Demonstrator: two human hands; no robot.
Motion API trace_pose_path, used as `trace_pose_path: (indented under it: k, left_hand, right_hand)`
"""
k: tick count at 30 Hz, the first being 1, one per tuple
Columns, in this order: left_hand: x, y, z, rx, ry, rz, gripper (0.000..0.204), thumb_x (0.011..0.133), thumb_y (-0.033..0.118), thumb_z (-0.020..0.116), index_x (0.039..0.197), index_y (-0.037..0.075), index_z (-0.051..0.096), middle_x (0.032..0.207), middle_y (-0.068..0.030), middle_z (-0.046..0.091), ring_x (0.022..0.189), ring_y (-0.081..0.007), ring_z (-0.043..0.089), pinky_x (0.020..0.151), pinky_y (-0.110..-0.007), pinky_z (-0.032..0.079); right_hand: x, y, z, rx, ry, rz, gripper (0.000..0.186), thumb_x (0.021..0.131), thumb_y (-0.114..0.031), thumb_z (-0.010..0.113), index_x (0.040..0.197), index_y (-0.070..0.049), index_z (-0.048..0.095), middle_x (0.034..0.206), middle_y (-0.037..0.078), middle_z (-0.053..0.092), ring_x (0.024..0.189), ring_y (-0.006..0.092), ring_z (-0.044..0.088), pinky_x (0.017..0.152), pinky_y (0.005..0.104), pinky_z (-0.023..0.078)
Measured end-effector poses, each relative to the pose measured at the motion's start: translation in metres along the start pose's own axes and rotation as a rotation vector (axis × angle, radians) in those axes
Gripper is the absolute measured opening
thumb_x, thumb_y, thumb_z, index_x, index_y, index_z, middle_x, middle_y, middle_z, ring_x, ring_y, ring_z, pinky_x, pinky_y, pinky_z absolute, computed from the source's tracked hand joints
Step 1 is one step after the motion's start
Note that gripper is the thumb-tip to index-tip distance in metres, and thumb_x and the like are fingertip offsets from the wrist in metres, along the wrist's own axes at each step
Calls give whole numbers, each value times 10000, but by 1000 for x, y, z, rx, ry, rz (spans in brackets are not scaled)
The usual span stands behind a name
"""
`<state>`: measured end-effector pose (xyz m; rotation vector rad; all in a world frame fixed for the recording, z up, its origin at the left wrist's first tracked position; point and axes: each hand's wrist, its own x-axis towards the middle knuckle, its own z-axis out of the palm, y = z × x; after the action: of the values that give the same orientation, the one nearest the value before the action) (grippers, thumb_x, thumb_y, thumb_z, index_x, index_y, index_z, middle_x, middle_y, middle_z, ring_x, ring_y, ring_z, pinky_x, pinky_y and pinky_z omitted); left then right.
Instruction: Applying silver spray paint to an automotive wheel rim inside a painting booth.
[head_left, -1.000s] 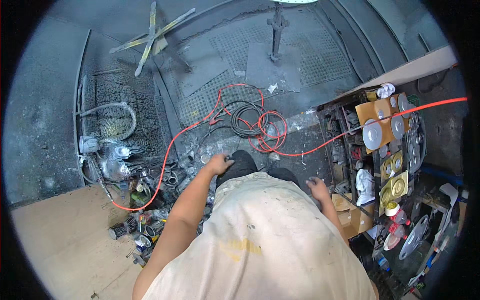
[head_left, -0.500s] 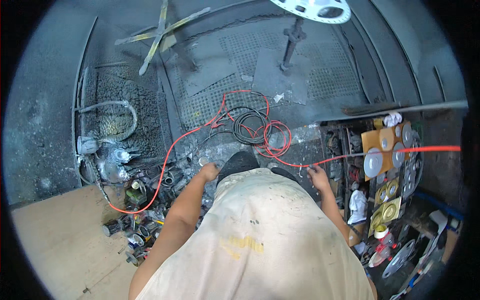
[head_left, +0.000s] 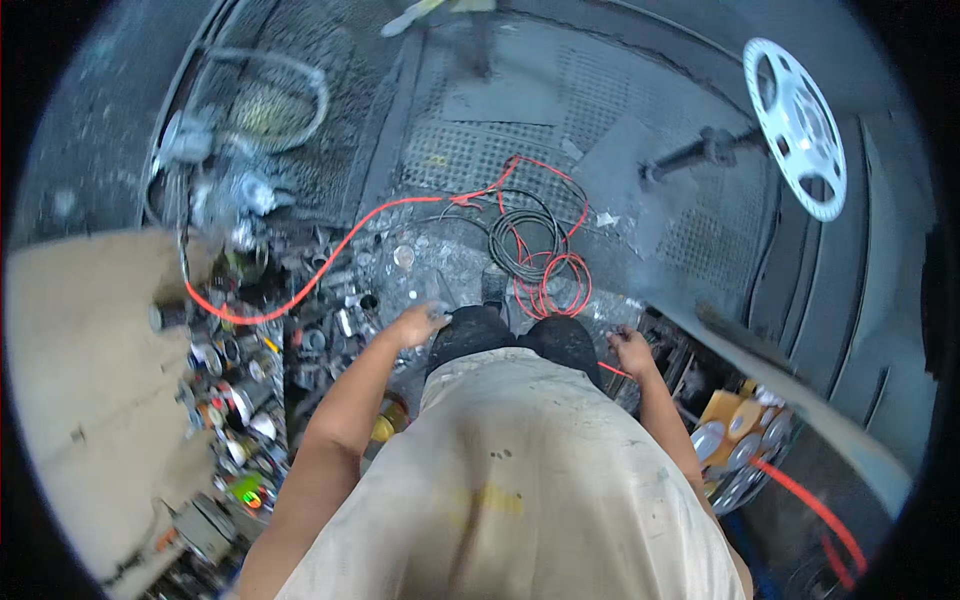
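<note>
My left hand (head_left: 418, 326) is hanging in front of my left thigh, its fingers half curled with nothing showing in them. My right hand (head_left: 629, 353) is hovering by my right thigh, fingers loosely bent, just beside the red hose (head_left: 400, 202); whether they are gripping it, I can't tell. That hose is looping on the floor ahead, next to the coiled black hose (head_left: 499, 240), while a white slotted wheel cover (head_left: 806, 122) is standing tilted on its post at front right.
</note>
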<state>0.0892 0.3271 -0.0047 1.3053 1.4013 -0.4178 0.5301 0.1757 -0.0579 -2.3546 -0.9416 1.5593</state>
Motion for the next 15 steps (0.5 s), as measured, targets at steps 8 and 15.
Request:
trace_pose_path:
  k: [8,15]
  left_hand:
    - [-159,-103,218,-258,96,-464,538,956,428,393,1039,-46,633,1028,-293,621,1013,-442,579,862,-435,460]
    - [-226,-105,312,-88,-112,-433,446,963,366,443,1072,-27,622,952,-237,651,937,-344,628,827,-376,477]
  right_hand:
    - [133,12,10,-179,-291,-30,534,827,-358,643,1114,90,596,906,222,666,832,300,650,745,374,490]
    - [162,-7,66,-485,-453,-132,519,810,-392,634,1110,31,626,1064,266,639,1037,383,612,888,412,467]
